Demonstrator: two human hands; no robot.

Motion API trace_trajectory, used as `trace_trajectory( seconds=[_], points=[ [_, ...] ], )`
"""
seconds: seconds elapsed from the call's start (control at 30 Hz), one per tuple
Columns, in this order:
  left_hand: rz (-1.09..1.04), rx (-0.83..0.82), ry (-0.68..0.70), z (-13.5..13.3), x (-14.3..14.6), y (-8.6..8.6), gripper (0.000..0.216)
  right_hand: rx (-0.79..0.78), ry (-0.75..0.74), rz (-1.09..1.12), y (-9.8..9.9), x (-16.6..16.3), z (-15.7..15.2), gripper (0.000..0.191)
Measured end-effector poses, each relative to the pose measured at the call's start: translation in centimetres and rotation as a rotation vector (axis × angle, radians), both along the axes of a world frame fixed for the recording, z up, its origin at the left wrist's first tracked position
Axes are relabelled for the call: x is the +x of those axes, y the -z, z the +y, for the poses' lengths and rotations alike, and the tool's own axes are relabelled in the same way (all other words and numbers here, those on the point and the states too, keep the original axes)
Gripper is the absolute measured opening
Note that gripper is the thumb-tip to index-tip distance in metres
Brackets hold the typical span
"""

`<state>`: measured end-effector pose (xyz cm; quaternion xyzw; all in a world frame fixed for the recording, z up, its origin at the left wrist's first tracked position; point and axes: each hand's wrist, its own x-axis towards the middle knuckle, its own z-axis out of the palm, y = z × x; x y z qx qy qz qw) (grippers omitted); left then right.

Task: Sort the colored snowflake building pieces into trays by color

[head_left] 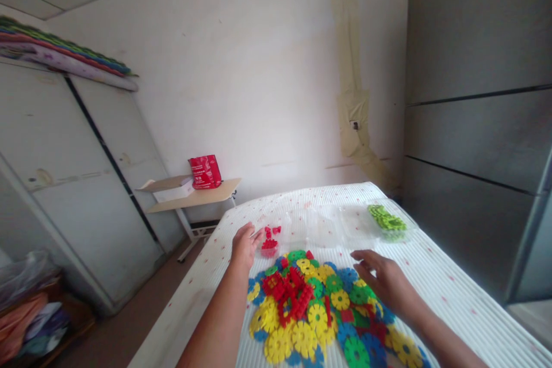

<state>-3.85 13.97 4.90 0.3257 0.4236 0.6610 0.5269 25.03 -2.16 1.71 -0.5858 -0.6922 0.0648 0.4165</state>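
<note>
Red toothed plastic blocks (296, 296) are lying heaped on the left part of a mixed pile of notched discs (340, 299): yellow, green, blue. Pile is sitting between the forearms, on a white ribbed cloth (448, 287) with small red spots. Clear plastic tray (325, 230) is spanning the area beyond it; can't tell if it's one piece or several. Small red pieces (269, 246) are sitting at its left end, lime-green pieces (387, 219) at its right end.

Left hand (245, 244) is holding just left of the small red pieces, fingers slightly spread and pointing at them; can't tell if they're touching. Right hand (382, 273) is hanging over the pile's right side, fingers bent and pointing inward; can't tell if they're pinching anything.

Background: red bag (206, 172) is standing beside a white box (175, 191) on a side table (218, 192); tall grey fridge (470, 126) is standing at right.
</note>
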Motion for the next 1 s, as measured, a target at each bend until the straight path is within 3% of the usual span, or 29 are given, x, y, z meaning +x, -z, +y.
trace_trajectory(
  seconds=[0.13,0.23,0.33,0.47,0.57,0.63,0.77,0.87,1.0],
  points=[
    [0.043,0.013,-0.008,-4.3,0.2,1.6,0.028,-0.012,0.009,-0.019,-0.3,0.8,0.0,0.031],
    [0.239,0.033,0.075,-8.0,0.0,3.3,0.037,-0.021,0.042,0.003,-1.0,1.4,-0.2,0.028],
    [0.445,0.015,0.024,-10.5,-0.9,5.5,0.039,-0.110,0.001,0.059,-1.4,1.9,-0.4,0.025],
    [0.708,0.049,-0.138,-11.6,-2.0,8.0,0.039,-0.410,-0.201,0.129,-1.3,2.5,-0.8,0.016],
    [0.864,0.212,-0.201,-11.8,-1.8,8.7,0.030,-0.767,-0.309,0.130,-1.7,2.3,-1.8,0.009],
    [0.956,0.326,-0.208,-11.8,-1.4,8.9,0.025,-0.862,-0.306,0.017,-2.3,1.5,-3.0,0.016],
    [1.065,0.439,-0.219,-11.7,-0.8,9.0,0.021,-0.698,-0.226,-0.353,-1.9,-1.2,-5.7,0.025],
    [1.094,0.468,-0.240,-11.6,-0.8,9.0,0.021,-0.605,-0.129,-0.510,0.4,-2.7,-6.8,0.023],
    [1.104,0.521,-0.243,-11.6,-0.6,9.1,0.020,-0.479,-0.015,-0.557,3.3,-2.3,-5.9,0.028]
  ],
)
